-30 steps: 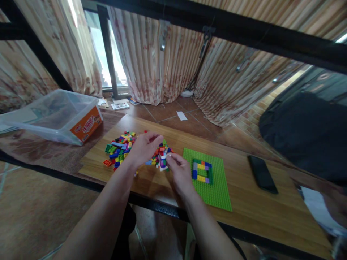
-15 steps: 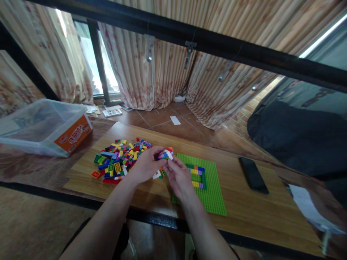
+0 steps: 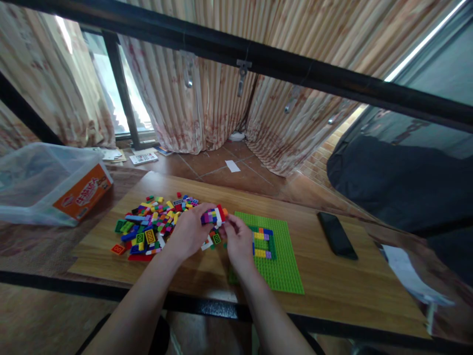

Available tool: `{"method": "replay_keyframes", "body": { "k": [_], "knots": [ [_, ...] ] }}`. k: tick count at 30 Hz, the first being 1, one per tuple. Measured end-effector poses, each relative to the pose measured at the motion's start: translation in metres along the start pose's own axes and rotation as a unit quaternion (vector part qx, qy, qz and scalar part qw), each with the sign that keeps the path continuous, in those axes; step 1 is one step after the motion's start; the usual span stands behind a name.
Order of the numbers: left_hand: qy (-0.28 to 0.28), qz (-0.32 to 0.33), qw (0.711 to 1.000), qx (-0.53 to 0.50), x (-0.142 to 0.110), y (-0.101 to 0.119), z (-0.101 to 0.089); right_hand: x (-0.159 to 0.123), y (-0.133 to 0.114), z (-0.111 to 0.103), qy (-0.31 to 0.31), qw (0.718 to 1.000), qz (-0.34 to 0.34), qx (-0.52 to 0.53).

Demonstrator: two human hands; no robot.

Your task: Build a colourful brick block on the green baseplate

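Left hand [image 3: 189, 231]'s gripping a chunk of joined bricks [image 3: 213, 216], right hand [image 3: 239, 241]'s pinching its end, probably the orange bit.

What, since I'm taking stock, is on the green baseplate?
A rectangular frame of coloured bricks. The right hand hides some of the baseplate at left; what's there can't be seen.

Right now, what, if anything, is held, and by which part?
A small brick build: the left hand holds its purple end; the right hand is at its red end, grip unclear.
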State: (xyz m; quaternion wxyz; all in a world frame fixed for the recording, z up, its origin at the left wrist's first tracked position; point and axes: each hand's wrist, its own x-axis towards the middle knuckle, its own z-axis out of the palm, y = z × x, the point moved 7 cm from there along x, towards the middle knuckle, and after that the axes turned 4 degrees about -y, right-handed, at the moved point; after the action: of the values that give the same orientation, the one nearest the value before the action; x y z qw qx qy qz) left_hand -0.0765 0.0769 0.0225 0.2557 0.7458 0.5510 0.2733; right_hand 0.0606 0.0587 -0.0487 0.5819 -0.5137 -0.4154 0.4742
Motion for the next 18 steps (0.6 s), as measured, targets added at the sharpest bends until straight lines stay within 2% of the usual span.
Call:
{"method": "replay_keyframes", "body": {
  "k": [3, 8, 13, 18],
  "knots": [
    [-0.018, 0.034, 0.999, -0.024, -0.001, 0.005, 0.003, 0.004, -0.001, -0.007, 0.026, 0.996, 0.037, 0.079],
    [-0.029, 0.043, 0.993, -0.103, -0.001, 0.006, 0.007, 0.007, -0.011, -0.008, 0.0, 0.994, 0.022, 0.11],
    [-0.083, -0.02, 0.95, -0.302, 0.0, -0.001, 0.017, 0.004, -0.012, -0.005, -0.008, 0.988, 0.037, 0.151],
    [-0.068, -0.107, 0.915, -0.382, -0.001, -0.013, 0.018, 0.006, -0.006, -0.006, -0.02, 0.989, 0.052, 0.135]
  ]
}}
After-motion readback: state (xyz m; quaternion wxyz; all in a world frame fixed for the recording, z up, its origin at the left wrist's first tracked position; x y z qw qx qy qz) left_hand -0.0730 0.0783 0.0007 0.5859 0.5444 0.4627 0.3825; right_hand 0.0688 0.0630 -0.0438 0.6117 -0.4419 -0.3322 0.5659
